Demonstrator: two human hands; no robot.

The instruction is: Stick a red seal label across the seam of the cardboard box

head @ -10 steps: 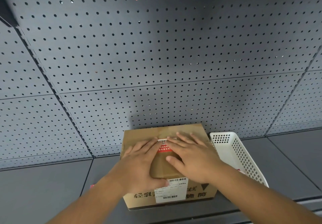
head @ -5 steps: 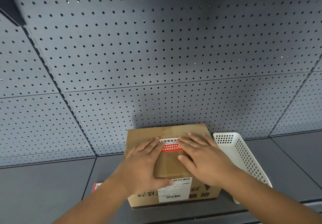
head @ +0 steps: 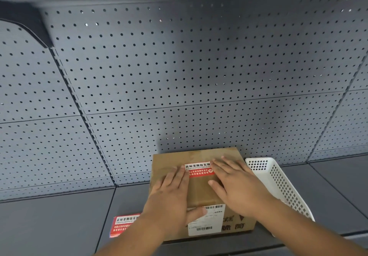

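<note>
While both palms lie flat on top of the brown rectangular cardboard box (head: 199, 188), the red-and-white printed seal label (head: 199, 169) sits between their fingertips. Fingers of the left hand (head: 171, 194) are pressed together, thumb stretched toward a white barcode sticker (head: 211, 222). Fingers of the right hand (head: 237, 186) are slightly spread; just beyond its outer edge stands a white perforated plastic basket (head: 278, 182). Beside the left forearm lies a stack of red labels (head: 123, 226).

Matt brown cardboard box (head: 201, 154), glossy seal label (head: 200, 170), perforated white plastic basket (head: 278, 178).
</note>
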